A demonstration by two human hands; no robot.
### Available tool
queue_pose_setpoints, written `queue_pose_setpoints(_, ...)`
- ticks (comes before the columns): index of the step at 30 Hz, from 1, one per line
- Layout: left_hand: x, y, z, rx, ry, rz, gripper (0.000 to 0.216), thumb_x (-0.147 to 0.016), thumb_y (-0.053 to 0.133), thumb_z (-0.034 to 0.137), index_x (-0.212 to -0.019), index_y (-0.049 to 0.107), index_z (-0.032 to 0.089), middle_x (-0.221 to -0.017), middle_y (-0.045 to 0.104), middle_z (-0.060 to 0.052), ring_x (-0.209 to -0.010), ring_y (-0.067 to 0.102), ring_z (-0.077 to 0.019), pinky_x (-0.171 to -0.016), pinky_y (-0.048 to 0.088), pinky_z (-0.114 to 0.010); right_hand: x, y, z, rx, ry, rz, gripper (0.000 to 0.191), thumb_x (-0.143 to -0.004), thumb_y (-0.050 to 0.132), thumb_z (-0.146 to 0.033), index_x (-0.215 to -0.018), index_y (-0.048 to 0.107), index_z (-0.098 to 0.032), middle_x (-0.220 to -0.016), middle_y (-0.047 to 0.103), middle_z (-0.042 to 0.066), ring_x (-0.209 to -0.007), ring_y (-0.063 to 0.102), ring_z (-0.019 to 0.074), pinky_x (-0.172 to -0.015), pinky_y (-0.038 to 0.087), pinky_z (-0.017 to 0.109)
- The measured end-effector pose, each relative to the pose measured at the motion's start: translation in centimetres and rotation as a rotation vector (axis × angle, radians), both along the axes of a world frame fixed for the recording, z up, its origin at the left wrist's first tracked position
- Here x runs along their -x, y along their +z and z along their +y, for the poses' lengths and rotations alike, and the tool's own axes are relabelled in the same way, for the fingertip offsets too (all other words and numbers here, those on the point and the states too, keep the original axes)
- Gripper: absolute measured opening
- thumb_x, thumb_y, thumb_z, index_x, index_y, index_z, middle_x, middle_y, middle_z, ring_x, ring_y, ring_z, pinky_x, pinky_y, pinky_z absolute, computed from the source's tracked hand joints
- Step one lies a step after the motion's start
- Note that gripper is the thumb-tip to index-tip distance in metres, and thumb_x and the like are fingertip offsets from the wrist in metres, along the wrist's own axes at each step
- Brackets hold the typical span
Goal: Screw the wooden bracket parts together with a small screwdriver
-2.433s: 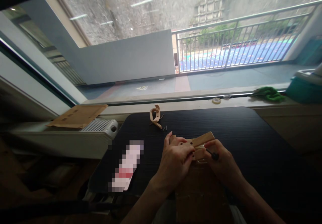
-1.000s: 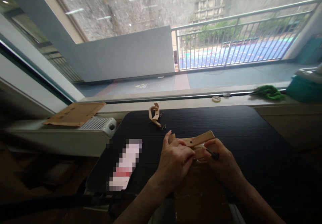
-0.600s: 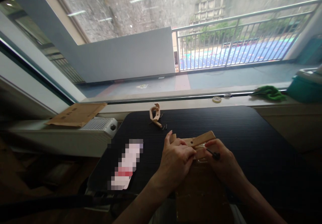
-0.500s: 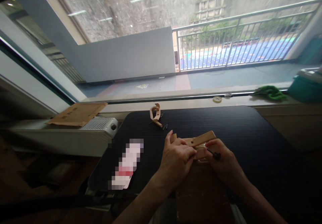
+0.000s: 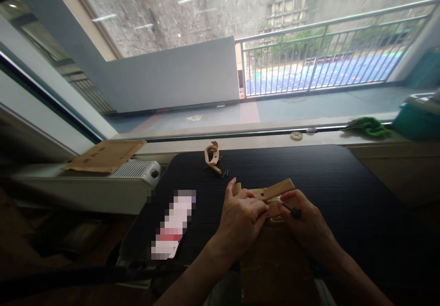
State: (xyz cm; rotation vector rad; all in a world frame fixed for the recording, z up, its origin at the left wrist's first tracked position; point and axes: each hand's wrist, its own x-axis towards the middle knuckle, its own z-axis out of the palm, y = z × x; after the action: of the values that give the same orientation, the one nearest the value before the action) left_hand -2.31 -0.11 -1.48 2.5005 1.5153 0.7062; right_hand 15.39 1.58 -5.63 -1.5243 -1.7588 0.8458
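A light wooden assembly (image 5: pixel 275 190) with holes in it rests near the front of a black table (image 5: pixel 343 182). My left hand (image 5: pixel 240 219) is closed over its left part and holds it down. My right hand (image 5: pixel 305 223) is closed on a small black-handled tool (image 5: pixel 293 211), its tip pointing at the wood. Much of the assembly is hidden under my hands.
A smaller curved wooden piece (image 5: pixel 212 155) and a few dark screws (image 5: pixel 225 174) lie at the table's far edge. A blurred white and red item (image 5: pixel 173 225) lies on the left. On the sill: tape roll (image 5: pixel 296 135), green cloth (image 5: pixel 369 126), teal box (image 5: pixel 417 120). Cardboard (image 5: pixel 105 154) lies on a radiator.
My left hand slid slightly over the wood, covering holes that showed earlier. The right hand and the tool have barely moved; the view shifted a little.
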Motion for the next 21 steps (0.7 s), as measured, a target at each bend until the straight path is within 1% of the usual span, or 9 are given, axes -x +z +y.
queue_pose_setpoints(4,0.0,0.1,0.0,0.005,0.006,0.012,0.012,-0.082,0.056,0.019,-0.078,0.065,0.025,-0.076,0.068,0.003,-0.084,0.058,-0.0168,-0.108,0.010,-0.055,-0.1,0.0,0.0,-0.017,0.005,-0.014,0.027,-0.080,0.048,-0.048,-0.090,0.051,-0.023,-0.068,0.064,0.000,-0.061,0.061,0.0190,-0.054,0.043,0.027)
queue_pose_setpoints(8,-0.1,0.3,0.0,0.020,0.010,0.000,0.013,-0.083,0.054,0.018,-0.080,0.064,0.025,-0.074,0.068,0.004,-0.079,0.059,-0.0156,-0.108,0.010,-0.054,-0.1,0.1,0.0,-0.023,0.012,-0.006,0.026,-0.081,0.048,-0.046,-0.091,0.051,-0.023,-0.074,0.066,0.002,-0.067,0.063,0.0201,-0.059,0.044,0.029)
queue_pose_setpoints(10,-0.2,0.4,0.0,0.010,0.015,-0.013,0.013,-0.083,0.055,0.018,-0.087,0.064,0.026,-0.078,0.069,0.004,-0.079,0.061,-0.0151,-0.109,0.010,-0.053,0.0,0.3,0.0,-0.019,0.014,-0.008,0.026,-0.081,0.048,-0.046,-0.092,0.051,-0.022,-0.075,0.066,0.002,-0.066,0.063,0.0202,-0.059,0.044,0.029)
queue_pose_setpoints(13,-0.3,0.4,0.0,-0.004,0.011,-0.013,0.025,-0.082,0.055,0.015,-0.103,0.060,0.027,-0.089,0.071,0.003,-0.083,0.062,-0.0157,-0.109,0.011,-0.052,0.0,0.7,-0.2,-0.002,0.017,-0.022,0.028,-0.081,0.047,-0.045,-0.096,0.052,-0.022,-0.075,0.066,0.002,-0.065,0.063,0.0203,-0.059,0.044,0.030)
queue_pose_setpoints(15,-0.3,0.4,-0.1,-0.005,0.011,-0.006,0.030,-0.083,0.054,0.015,-0.111,0.057,0.027,-0.094,0.071,0.002,-0.086,0.063,-0.0165,-0.109,0.010,-0.052,-0.4,1.1,-0.6,0.019,0.039,-0.033,0.035,-0.080,0.049,-0.044,-0.107,0.050,-0.023,-0.080,0.067,0.002,-0.070,0.063,0.0200,-0.063,0.045,0.030)
queue_pose_setpoints(17,-0.3,0.3,-0.1,-0.004,0.012,-0.010,0.035,-0.082,0.054,0.015,-0.116,0.054,0.026,-0.100,0.070,0.001,-0.088,0.063,-0.0166,-0.109,0.010,-0.052,-1.1,1.5,-1.3,0.051,0.068,-0.051,0.048,-0.077,0.052,-0.044,-0.120,0.044,-0.024,-0.086,0.067,0.002,-0.074,0.063,0.0194,-0.067,0.046,0.030)
queue_pose_setpoints(19,-0.3,0.3,0.0,0.001,0.017,-0.014,0.041,-0.081,0.055,0.013,-0.120,0.051,0.026,-0.102,0.069,0.000,-0.088,0.063,-0.0159,-0.109,0.010,-0.051,-2.3,2.0,-2.2,0.068,0.061,-0.088,0.058,-0.074,0.055,-0.045,-0.127,0.040,-0.025,-0.083,0.067,0.000,-0.068,0.062,0.0181,-0.063,0.047,0.029)
queue_pose_setpoints(21,-0.2,0.2,0.1,0.003,0.021,-0.005,0.046,-0.080,0.056,0.014,-0.124,0.048,0.026,-0.100,0.069,-0.001,-0.088,0.063,-0.0160,-0.109,0.012,-0.051,-3.7,2.5,-2.9,0.018,0.030,-0.127,0.061,-0.073,0.054,-0.042,-0.130,0.039,-0.025,-0.071,0.063,-0.003,-0.056,0.058,0.0159,-0.055,0.045,0.027)
